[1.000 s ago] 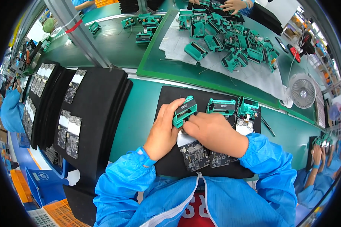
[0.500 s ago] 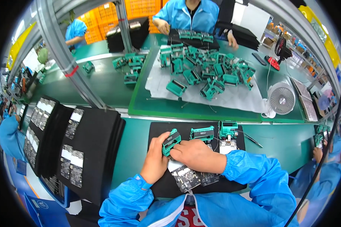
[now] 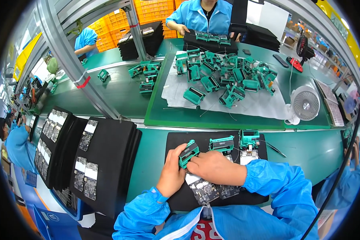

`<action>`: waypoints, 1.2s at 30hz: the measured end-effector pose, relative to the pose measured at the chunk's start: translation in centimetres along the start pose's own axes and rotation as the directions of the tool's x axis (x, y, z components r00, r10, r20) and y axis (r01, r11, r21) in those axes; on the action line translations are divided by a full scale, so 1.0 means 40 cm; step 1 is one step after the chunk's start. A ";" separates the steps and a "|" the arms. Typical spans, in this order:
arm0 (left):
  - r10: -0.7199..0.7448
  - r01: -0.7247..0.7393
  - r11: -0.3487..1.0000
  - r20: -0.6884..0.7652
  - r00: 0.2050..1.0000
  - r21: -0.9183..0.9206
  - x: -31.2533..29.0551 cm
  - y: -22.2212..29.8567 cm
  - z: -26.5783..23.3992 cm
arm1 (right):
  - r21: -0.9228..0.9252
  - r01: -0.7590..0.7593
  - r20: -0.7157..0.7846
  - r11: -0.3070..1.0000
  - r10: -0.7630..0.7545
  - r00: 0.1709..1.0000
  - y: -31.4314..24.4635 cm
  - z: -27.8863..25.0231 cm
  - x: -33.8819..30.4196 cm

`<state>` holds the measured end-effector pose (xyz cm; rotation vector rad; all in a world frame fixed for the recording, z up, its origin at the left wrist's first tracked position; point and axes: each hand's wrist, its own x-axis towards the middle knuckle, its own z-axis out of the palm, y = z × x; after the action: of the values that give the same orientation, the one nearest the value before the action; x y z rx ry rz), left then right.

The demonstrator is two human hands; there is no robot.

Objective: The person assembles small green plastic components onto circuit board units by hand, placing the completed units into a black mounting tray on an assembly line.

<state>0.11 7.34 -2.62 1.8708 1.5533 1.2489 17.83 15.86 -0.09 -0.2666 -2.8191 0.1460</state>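
Note:
My left hand [image 3: 171, 173] grips a green plastic housing [image 3: 189, 153] with a dark panel, held tilted above a black foam mat [image 3: 175, 141]. My right hand [image 3: 217, 167] is closed against the housing's lower right side, its fingertips bunched there; whatever they pinch is hidden. Below the hands lies a circuit board [image 3: 205, 193] with a white patch, and part of a second board [image 3: 229, 192] shows beside it. Along the mat's far side sit another green housing [image 3: 222, 144] and, to its right, a third one [image 3: 249, 139] next to a board with a white area.
Black foam sheets [image 3: 108, 140] bearing boards stand stacked at left. A thin dark tool [image 3: 276, 150] lies right of the mat. Many green housings [image 3: 228, 76] are heaped on white sheeting ahead, near a white fan [image 3: 305, 103]. A co-worker [image 3: 206, 18] sits opposite, and a metal post [image 3: 74, 68] rises at left.
The whole view has shifted, so things sit farther right and slightly lower. My hands stay together at the housing. The co-worker's hand at the right has moved in toward their black tray.

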 end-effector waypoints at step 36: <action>-0.200 0.217 0.969 0.132 0.971 -0.122 -0.022 -0.040 -0.014 | 0.268 -0.173 -0.208 0.948 0.232 0.950 -0.005 -0.049 -0.051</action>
<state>-1.24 6.88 -3.90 1.6192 1.5176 1.0999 20.32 15.38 1.21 -0.4837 -2.4979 0.4755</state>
